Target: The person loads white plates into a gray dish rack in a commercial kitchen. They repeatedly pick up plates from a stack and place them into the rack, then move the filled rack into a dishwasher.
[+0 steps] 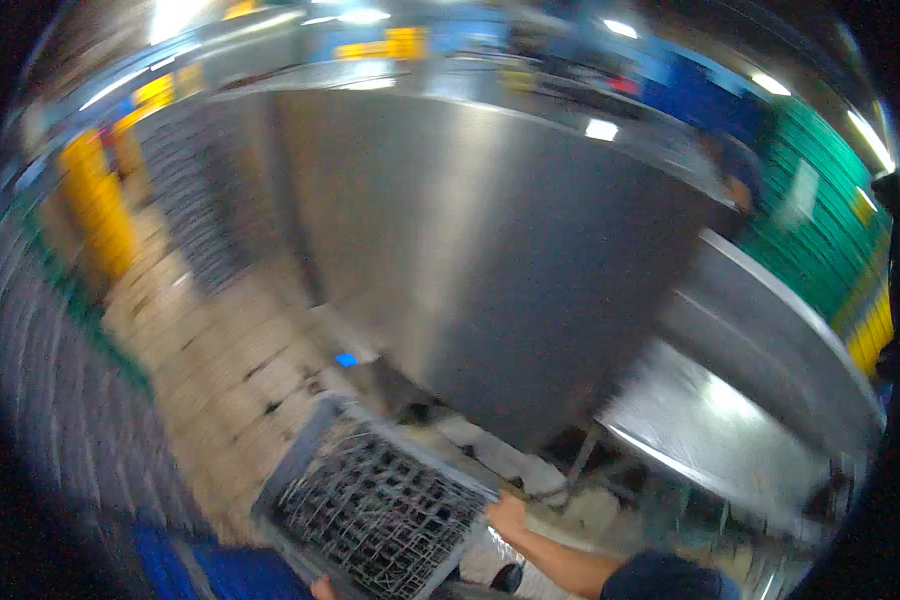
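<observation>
A grey plastic crate [307, 448] with a lattice bottom is held low before me, tilted in the view. My right hand [506, 516] grips its right-hand rim, the forearm reaching in from the lower right. At the bottom edge of the picture, only part of my left hand [322, 588] shows, at the crate's near side; its remaining fingers are hidden. Through the gaps in the lattice the crate looks dark, and motion blur hides whether anything small lies inside.
A large stainless steel panel [465, 225] stands ahead. To its right is a metal table or chute [709, 405] on legs. Stacked grey crates [82, 420], yellow crates [97, 202] and green crates [802, 202] flank the tiled floor [225, 367]. A blurred person [739, 172] is at upper right.
</observation>
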Action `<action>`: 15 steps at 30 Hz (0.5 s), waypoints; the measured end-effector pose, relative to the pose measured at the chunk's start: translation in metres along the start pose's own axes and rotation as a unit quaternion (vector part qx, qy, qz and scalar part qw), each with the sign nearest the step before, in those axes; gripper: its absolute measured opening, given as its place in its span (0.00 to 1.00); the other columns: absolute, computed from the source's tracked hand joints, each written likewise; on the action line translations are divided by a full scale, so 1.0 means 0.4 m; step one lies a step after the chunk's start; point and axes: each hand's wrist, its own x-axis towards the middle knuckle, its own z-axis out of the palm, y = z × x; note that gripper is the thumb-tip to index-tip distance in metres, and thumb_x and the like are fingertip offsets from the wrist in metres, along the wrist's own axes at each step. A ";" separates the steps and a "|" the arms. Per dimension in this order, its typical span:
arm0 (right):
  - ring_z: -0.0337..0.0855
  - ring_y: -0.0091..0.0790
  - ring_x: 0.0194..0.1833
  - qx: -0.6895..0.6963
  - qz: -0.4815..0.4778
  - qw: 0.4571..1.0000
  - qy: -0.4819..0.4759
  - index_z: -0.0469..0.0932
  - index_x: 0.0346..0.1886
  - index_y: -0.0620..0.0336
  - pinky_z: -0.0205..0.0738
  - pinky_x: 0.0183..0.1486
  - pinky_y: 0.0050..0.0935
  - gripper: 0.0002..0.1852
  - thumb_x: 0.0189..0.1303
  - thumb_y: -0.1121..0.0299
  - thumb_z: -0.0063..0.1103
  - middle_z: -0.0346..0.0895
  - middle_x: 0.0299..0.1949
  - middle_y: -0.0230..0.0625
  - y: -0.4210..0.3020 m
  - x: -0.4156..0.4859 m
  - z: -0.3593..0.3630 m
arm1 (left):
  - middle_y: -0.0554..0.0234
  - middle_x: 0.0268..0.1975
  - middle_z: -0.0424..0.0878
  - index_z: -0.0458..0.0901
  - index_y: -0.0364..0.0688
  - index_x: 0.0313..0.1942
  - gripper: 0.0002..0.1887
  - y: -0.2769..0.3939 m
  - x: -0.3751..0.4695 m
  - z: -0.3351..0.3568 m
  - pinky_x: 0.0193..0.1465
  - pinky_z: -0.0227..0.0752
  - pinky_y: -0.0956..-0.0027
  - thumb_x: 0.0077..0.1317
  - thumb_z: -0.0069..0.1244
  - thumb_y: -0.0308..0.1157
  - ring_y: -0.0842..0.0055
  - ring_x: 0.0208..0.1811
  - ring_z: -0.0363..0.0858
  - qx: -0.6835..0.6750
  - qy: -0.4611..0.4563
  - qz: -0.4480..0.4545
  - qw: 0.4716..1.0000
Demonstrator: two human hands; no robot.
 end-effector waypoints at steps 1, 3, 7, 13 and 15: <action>0.86 0.66 0.44 -0.075 0.003 0.996 -0.047 0.81 0.55 0.65 0.79 0.49 0.63 0.25 0.56 0.59 0.63 0.86 0.36 0.58 -0.045 -0.030 -0.055 | 0.47 0.45 0.86 0.80 0.34 0.56 0.23 0.041 -0.020 0.028 0.57 0.78 0.50 0.60 0.63 0.24 0.58 0.47 0.86 -0.049 -0.029 -0.009 0.998; 0.87 0.66 0.43 0.024 -0.074 0.997 0.018 0.79 0.59 0.63 0.81 0.50 0.59 0.26 0.60 0.60 0.64 0.86 0.39 0.58 -0.105 -0.086 -0.163 | 0.48 0.47 0.85 0.79 0.34 0.57 0.23 0.113 -0.083 0.090 0.58 0.77 0.50 0.60 0.62 0.24 0.58 0.48 0.85 -0.118 -0.101 -0.020 0.988; 0.85 0.56 0.60 0.172 -0.094 0.979 -0.053 0.73 0.70 0.64 0.78 0.63 0.40 0.29 0.64 0.73 0.62 0.83 0.59 0.57 -0.051 -0.147 -0.427 | 0.49 0.50 0.84 0.77 0.34 0.59 0.25 0.194 -0.277 0.153 0.60 0.76 0.50 0.61 0.62 0.24 0.58 0.51 0.84 -0.211 -0.198 -0.041 0.956; 0.71 0.33 0.72 0.327 -0.101 0.940 0.000 0.63 0.79 0.60 0.63 0.76 0.33 0.36 0.66 0.84 0.57 0.72 0.73 0.39 0.192 -0.303 -0.744 | 0.50 0.54 0.83 0.75 0.35 0.62 0.27 0.200 -0.517 0.133 0.63 0.75 0.50 0.62 0.61 0.23 0.59 0.55 0.83 -0.338 -0.287 -0.019 0.896; 0.71 0.33 0.73 0.353 -0.075 0.931 0.055 0.63 0.79 0.59 0.63 0.76 0.32 0.38 0.64 0.85 0.57 0.72 0.72 0.39 0.289 -0.397 -0.811 | 0.50 0.56 0.83 0.74 0.36 0.64 0.28 0.187 -0.584 0.128 0.64 0.74 0.50 0.63 0.61 0.23 0.59 0.56 0.82 -0.366 -0.325 -0.002 0.872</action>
